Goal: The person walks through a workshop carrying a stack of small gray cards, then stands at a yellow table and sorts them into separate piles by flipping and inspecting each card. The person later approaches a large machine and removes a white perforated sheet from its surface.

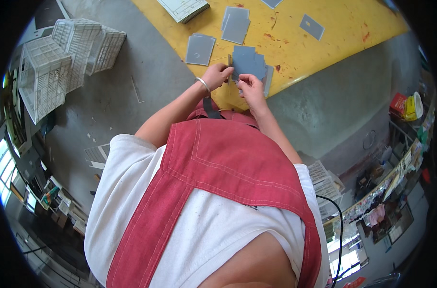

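Over the near corner of the yellow tabletop, my left hand (216, 76) pinches a thin panel (229, 59) that appears edge-on. My right hand (253, 90) has its fingers curled at the near edge of a fanned stack of dark grey rectangular sheets (245, 59). Whether those fingers grip anything is hidden. Under the stack's right side a paler translucent sheet (269, 81) sticks out. Left of my hands lies a small pile of grey translucent sheets (199, 50) with a round mark. Another pile of similar sheets (236, 30) sits farther back.
A stack of pale printed boards (184, 9) stands at the table's far left. One loose grey sheet (312, 27) lies to the right on the yellow table (333, 50). White plastic crates (45, 72) are on the floor at left. A red and yellow bag (407, 107) is at far right.
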### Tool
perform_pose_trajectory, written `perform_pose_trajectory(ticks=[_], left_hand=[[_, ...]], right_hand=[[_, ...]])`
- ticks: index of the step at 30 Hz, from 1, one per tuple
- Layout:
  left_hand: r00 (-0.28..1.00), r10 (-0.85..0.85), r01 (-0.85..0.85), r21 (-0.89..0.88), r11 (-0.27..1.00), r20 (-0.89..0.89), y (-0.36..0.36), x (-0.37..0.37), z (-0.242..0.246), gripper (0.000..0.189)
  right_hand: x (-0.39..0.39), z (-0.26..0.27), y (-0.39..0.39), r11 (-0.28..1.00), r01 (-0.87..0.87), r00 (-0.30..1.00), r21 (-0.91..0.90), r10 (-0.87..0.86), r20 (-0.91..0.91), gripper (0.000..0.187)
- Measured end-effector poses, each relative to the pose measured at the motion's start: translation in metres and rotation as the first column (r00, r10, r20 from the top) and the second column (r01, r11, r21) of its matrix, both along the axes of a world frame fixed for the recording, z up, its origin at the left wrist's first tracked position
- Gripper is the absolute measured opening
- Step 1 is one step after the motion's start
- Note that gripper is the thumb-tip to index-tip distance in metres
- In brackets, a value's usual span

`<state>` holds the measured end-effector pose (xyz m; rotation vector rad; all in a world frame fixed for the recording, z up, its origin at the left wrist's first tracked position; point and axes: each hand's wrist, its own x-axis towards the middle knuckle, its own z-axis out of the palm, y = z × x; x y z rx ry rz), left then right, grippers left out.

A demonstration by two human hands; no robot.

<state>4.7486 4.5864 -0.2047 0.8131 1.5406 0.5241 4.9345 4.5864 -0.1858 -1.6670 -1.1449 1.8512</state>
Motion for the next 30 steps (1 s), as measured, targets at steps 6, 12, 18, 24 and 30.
perform_pose_trajectory(ticks=[6,12,18,24,30], left_hand=[[0.969,0.246,-0.246,0.014,0.969,-0.001,-0.021,-0.017,0.002,0.026],[0.915,0.335,-0.333,-0.049,0.942,0.226,-0.024,-0.028,0.038,0.029],[0.889,0.438,-0.428,-0.097,0.899,0.136,-0.019,-0.051,0.032,0.034],[0.952,0.119,-0.070,0.175,0.982,-0.284,-0.021,-0.085,0.021,0.031],[0.983,0.099,-0.060,0.239,0.969,-0.154,-0.030,-0.073,0.035,0.028]], right_hand=[[-0.009,-0.011,0.003,0.994,0.101,0.995,0.052,-0.101,-0.006,0.032],[-0.017,0.020,0.013,0.983,0.075,0.993,-0.165,-0.088,-0.075,0.019],[-0.007,-0.002,0.011,0.957,0.243,0.966,-0.160,-0.254,-0.051,0.012],[-0.011,0.019,0.013,0.963,0.198,0.959,-0.182,-0.228,-0.166,0.011],[-0.031,0.023,-0.002,0.958,-0.122,0.953,-0.260,0.039,-0.302,0.013]])
